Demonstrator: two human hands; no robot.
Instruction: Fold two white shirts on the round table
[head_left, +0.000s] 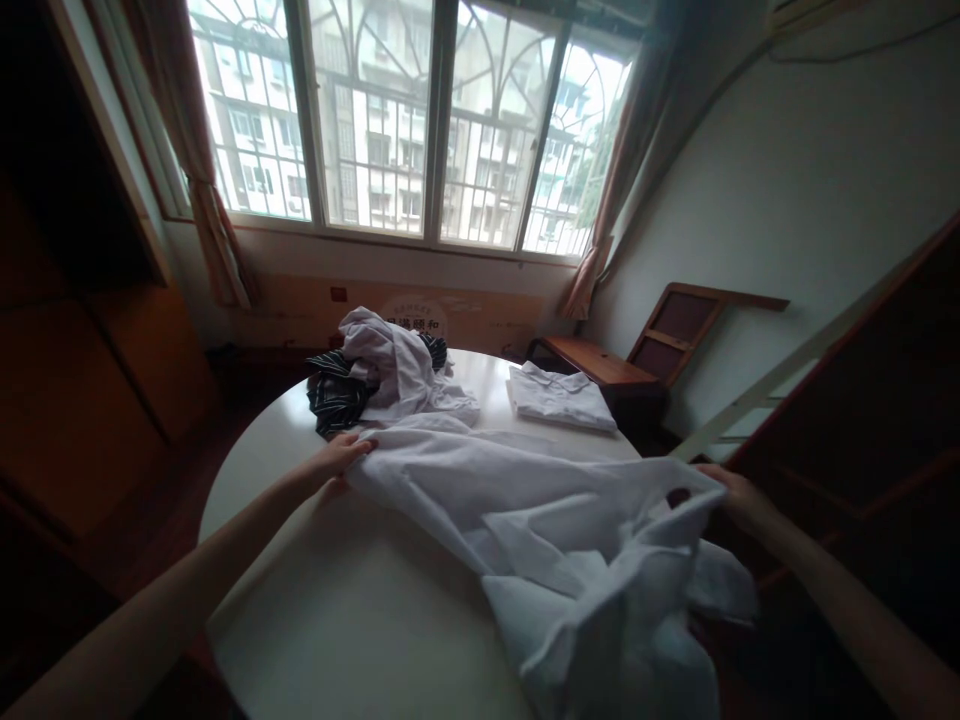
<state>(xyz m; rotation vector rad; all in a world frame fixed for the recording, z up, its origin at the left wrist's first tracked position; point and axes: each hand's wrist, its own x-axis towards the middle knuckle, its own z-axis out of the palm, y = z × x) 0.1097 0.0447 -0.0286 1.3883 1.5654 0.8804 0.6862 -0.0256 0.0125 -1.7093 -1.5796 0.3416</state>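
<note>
A white shirt (pixel 525 500) is stretched between my two hands over the round white table (pixel 360 600). My left hand (pixel 341 458) pinches one end of it near the table's left part. At the right, my right hand (pixel 735 495) grips the other end, its fingers partly behind the fabric. The shirt's lower part hangs in loose folds toward me, past the table's right edge. Beyond my left hand lies a crumpled heap of white clothes (pixel 397 365) with a black striped garment (pixel 337 395) under it. A folded white shirt (pixel 562 395) lies flat at the table's far right.
A wooden chair (pixel 592 358) stands behind the table on the right. Against the wall under the window (pixel 420 130) is a long cardboard box (pixel 480 310). Curtains (pixel 210 220) hang at the window's sides, and a wooden cabinet (pixel 97 400) is on the left.
</note>
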